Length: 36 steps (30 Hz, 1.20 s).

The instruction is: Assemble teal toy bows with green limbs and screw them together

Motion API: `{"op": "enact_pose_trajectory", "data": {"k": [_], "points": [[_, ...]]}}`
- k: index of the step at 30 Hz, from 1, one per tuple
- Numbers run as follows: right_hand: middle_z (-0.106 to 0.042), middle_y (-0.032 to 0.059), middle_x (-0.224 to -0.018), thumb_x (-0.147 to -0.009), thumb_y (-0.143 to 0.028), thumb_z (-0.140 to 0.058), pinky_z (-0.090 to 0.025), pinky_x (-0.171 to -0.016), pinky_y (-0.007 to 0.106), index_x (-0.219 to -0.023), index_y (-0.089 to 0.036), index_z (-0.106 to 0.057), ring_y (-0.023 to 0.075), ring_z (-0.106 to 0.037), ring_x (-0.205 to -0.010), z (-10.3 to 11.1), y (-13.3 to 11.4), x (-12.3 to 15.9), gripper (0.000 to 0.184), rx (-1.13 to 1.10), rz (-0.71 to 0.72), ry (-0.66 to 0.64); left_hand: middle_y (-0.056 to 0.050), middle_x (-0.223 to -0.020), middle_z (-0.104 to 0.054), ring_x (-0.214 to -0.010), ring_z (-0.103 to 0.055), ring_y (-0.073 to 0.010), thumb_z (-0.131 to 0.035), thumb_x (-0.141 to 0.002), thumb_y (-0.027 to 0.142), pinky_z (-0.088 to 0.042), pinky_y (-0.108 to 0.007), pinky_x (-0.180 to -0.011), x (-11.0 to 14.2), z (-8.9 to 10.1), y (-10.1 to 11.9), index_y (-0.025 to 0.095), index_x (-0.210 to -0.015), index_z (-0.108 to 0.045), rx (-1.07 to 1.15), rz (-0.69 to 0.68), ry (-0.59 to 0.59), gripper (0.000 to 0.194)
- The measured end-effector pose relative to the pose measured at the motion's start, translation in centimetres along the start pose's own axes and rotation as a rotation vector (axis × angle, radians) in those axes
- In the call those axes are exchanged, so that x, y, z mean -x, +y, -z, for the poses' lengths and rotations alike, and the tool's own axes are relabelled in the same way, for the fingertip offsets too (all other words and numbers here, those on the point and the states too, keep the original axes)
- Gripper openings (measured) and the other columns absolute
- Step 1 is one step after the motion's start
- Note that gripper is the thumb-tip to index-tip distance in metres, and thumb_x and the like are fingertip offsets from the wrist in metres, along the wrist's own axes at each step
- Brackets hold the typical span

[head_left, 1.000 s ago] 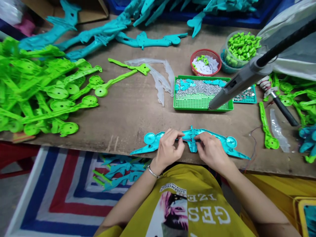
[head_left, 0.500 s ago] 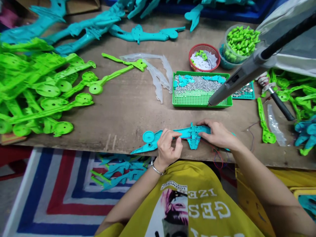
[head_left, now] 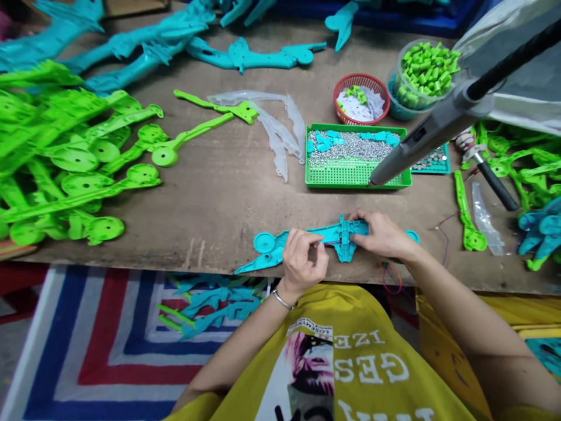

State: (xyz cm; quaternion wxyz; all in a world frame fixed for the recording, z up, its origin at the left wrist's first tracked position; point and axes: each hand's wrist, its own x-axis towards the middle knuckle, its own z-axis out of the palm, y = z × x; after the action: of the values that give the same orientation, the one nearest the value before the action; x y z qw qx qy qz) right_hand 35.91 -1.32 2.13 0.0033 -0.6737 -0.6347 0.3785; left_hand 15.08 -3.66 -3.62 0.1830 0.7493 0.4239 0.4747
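Note:
A turquoise plastic half-shell (head_left: 345,240), long and shaped like a toy sword, lies with its ribbed inside facing up near the table's front edge. My left hand (head_left: 303,257) is closed in a pinch over its middle, and a thin dark-red wire (head_left: 332,242) runs from the fingertips toward the crosspiece. Just right of that crosspiece, my right hand (head_left: 382,234) grips the shell, thumb inside and fingers at the far edge. Part of the shell is hidden under both hands. Loose red and blue wires (head_left: 391,278) hang over the table edge below my right wrist.
A green tray (head_left: 359,178) of screws stands ahead, beneath a grey hanging screwdriver (head_left: 412,140). Behind it are a red basket (head_left: 362,118) and a tub of green pieces (head_left: 429,73). Lime-green parts (head_left: 79,158) are piled left; a soldering iron (head_left: 493,178) lies right.
The wire between my hands has drawn in close to the shell, and less of it shows beside my right hand. My left hand has shifted slightly right.

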Motion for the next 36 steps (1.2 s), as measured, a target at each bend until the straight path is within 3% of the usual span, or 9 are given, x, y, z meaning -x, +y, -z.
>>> {"op": "enact_pose_trajectory", "data": {"k": [12,20,28,33,36], "points": [[-0.074,0.0050,-0.094,-0.073,-0.023,-0.067,-0.041,-0.069,0.029,-0.109,-0.021,-0.067,0.0223,-0.066,-0.080,-0.5,-0.4,-0.1,0.036,0.028,-0.028,0.052,-0.002,-0.076,-0.061,-0.071,-0.057,-0.0187,-0.058,-0.085,0.011,-0.045,-0.033,-0.067,-0.2,-0.1,0.2,0.021,-0.094,-0.056,-0.084,-0.009,-0.008,0.014],[-0.074,0.0063,-0.094,-0.077,-0.027,-0.062,-0.038,-0.078,0.033,-0.114,-0.021,-0.063,0.0267,-0.067,-0.088,-0.2,-0.5,0.3,0.037,0.064,-0.035,0.025,-0.001,-0.075,-0.060,-0.070,-0.055,-0.0178,-0.060,-0.086,0.009,-0.045,-0.032,-0.067,-0.4,-0.2,0.2,0.021,-0.094,-0.053,-0.077,-0.026,-0.014,0.016],[-0.074,0.0074,-0.097,-0.077,-0.027,-0.058,-0.036,-0.093,0.042,-0.114,-0.020,-0.061,0.0290,-0.067,-0.093,-0.6,-0.3,0.4,0.038,0.087,0.005,0.030,0.000,-0.074,-0.059,-0.070,-0.056,-0.0164,-0.058,-0.086,0.011,-0.047,-0.031,-0.068,0.1,-0.3,-0.2,0.022,-0.090,-0.057,0.012,0.051,0.048,0.011],[-0.075,0.0088,-0.102,-0.081,-0.022,-0.054,-0.039,-0.087,0.038,-0.115,-0.020,-0.064,0.0286,-0.068,-0.095,-0.4,0.0,0.2,0.036,0.063,0.001,0.036,0.000,-0.078,-0.059,-0.075,-0.059,-0.0153,-0.058,-0.091,0.018,-0.050,-0.031,-0.069,0.2,-0.1,-0.3,0.022,-0.089,-0.058,0.221,0.235,0.188,0.004],[-0.074,0.0080,-0.112,-0.084,-0.017,-0.051,-0.043,-0.086,0.035,-0.117,-0.021,-0.064,0.0277,-0.068,-0.100,0.2,0.8,0.1,0.036,0.018,0.024,-0.013,0.000,-0.081,-0.060,-0.077,-0.059,-0.0147,-0.060,-0.090,0.016,-0.049,-0.030,-0.069,-0.5,1.2,0.4,0.022,-0.092,-0.061,0.231,0.264,0.174,0.006]]}}
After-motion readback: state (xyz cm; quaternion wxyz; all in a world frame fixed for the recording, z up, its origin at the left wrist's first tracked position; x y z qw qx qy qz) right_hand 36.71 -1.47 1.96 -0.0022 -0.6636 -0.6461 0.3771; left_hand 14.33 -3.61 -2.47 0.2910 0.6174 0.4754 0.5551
